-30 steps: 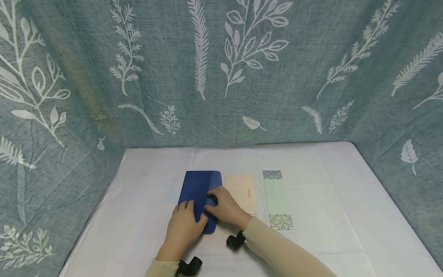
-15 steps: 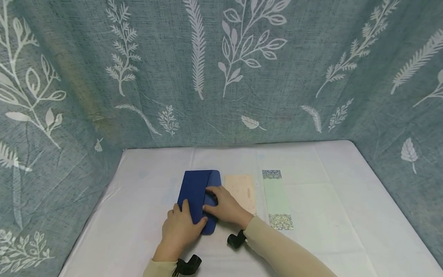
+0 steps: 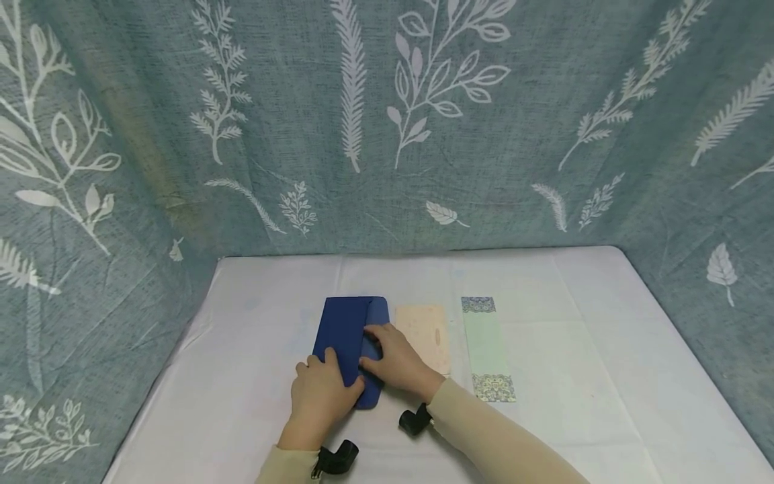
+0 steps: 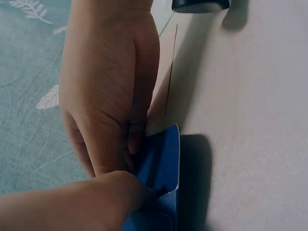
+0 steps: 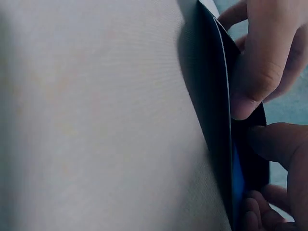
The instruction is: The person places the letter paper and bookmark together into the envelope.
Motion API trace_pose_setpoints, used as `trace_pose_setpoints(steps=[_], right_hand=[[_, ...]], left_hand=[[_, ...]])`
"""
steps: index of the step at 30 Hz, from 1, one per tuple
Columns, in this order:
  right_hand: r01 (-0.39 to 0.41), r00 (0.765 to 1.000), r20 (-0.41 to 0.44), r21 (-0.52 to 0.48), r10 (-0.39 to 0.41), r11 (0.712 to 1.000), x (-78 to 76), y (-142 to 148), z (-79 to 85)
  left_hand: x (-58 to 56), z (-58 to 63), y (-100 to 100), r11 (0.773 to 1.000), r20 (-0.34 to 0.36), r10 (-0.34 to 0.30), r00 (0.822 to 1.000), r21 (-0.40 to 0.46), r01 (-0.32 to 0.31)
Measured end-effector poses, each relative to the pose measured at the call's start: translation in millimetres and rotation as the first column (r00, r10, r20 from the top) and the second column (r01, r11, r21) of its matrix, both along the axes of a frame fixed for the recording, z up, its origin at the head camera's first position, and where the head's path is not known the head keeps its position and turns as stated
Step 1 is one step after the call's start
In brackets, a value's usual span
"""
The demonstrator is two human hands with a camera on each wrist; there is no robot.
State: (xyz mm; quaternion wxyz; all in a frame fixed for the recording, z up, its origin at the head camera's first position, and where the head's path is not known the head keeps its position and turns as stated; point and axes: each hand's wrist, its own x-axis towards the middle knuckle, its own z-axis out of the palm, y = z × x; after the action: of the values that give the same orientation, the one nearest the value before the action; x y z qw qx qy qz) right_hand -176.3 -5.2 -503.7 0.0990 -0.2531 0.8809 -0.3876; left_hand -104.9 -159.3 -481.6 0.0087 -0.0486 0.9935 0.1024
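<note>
A dark blue envelope [image 3: 341, 323] lies on the left part of the table, its lighter blue flap [image 3: 378, 312] turned out to the right. My left hand [image 3: 320, 396] rests on its near half, fingers laid forward and thumb [image 5: 243, 108] pressed on it near the mouth edge. The right hand [image 3: 396, 356] reaches in from the right with curled index finger and thumb, holding the envelope at the mouth edge. Seen from the right wrist, the envelope's sides bow apart slightly. Part of the right hand's fingers is hidden.
Just right of the envelope lies a pale, wood-toned card [image 3: 426, 329]. Beyond it is a light green strip [image 3: 484, 343] with patterned ends. White cloth [image 3: 580, 363] covers the table, and a blue-green leaf-print curtain [image 3: 387, 134] hangs behind and at both sides.
The envelope's mouth edge has lifted slightly along the flap. My left hand has shifted a little, its index finger standing out more. The right hand has hardly moved.
</note>
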Motion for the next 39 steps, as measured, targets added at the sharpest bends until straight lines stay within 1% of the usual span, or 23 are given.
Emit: trace_pose_setpoints(steps=[6,8,10,16,20,25,29,32,35,39], right_hand=[[0.003,0.997,0.077,-0.120,0.006,0.993,-2.5,15,2.2],[0.014,0.997,0.075,-0.146,-0.003,0.989,-5.9,24,4.2],[0.033,0.998,0.054,-0.147,-0.025,0.989,-10.8,34,5.9],[0.142,0.990,0.031,-0.081,-0.140,0.987,-27.1,68,9.2],[0.214,0.976,0.060,-0.042,-0.211,0.976,-36.0,87,10.1],[0.275,0.955,0.125,-0.038,-0.268,0.961,-43.5,101,10.8],[0.298,0.948,0.125,-0.029,-0.292,0.954,-48.3,105,9.9],[0.296,0.951,0.097,-0.006,-0.294,0.955,-51.3,105,7.0],[0.295,0.951,0.087,0.013,-0.295,0.955,-51.8,105,4.6],[0.304,0.947,0.101,0.027,-0.305,0.952,-50.0,104,2.0]], left_hand=[[-0.2,-2.6,1,1.000,-0.007,-0.002,1.000,-0.010,0.002],[-0.1,-3.6,1,1.000,-0.018,-0.004,1.000,-0.010,0.004],[0.2,-4.6,1,1.000,-0.030,-0.004,1.000,-0.011,0.004],[1.2,-6.3,0,1.000,-0.059,-0.007,0.998,-0.014,0.006],[1.9,-6.5,0,1.000,-0.084,-0.012,0.996,-0.008,0.012],[2.0,-7.4,-1,1.000,-0.080,-0.011,0.997,-0.013,0.010],[2.2,-7.2,-1,1.000,-0.078,-0.007,0.997,-0.010,0.006],[2.7,-6.0,-1,1.000,-0.073,-0.004,0.997,-0.002,0.004],[3.1,-4.8,0,1.000,-0.069,-0.003,0.998,0.003,0.003],[3.0,-3.9,0,1.000,-0.071,-0.004,0.997,0.004,0.004]])
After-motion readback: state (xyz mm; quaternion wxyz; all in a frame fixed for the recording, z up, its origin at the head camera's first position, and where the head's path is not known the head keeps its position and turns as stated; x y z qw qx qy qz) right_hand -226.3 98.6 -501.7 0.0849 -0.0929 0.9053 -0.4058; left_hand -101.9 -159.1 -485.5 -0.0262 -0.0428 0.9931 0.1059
